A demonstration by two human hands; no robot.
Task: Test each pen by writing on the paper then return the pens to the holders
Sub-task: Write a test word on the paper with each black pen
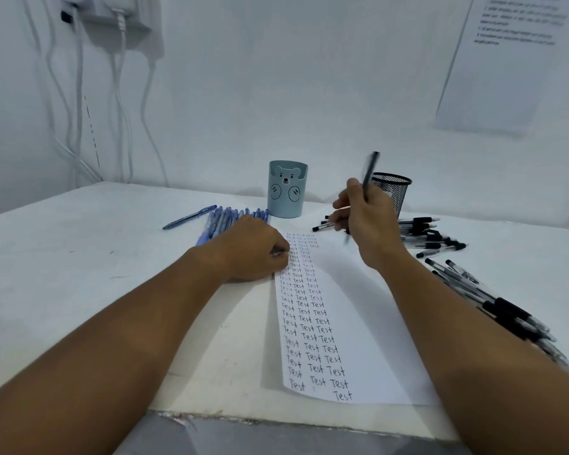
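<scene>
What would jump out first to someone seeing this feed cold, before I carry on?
The long paper down the middle of the table, filled with columns of the handwritten word "Test". Above its far end the right hand grips a black pen raised off the sheet, while the left hand rests on the paper's left edge. Behind stand a bear-faced holder and a black mesh holder, with blue pens lying left and black pens heaped right.

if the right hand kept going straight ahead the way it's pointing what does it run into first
Probably the black mesh holder, which stands just beyond the right hand holding a black pen. Depth is hard to judge; the loose black pens lie beside that line, lower on the table.
</scene>
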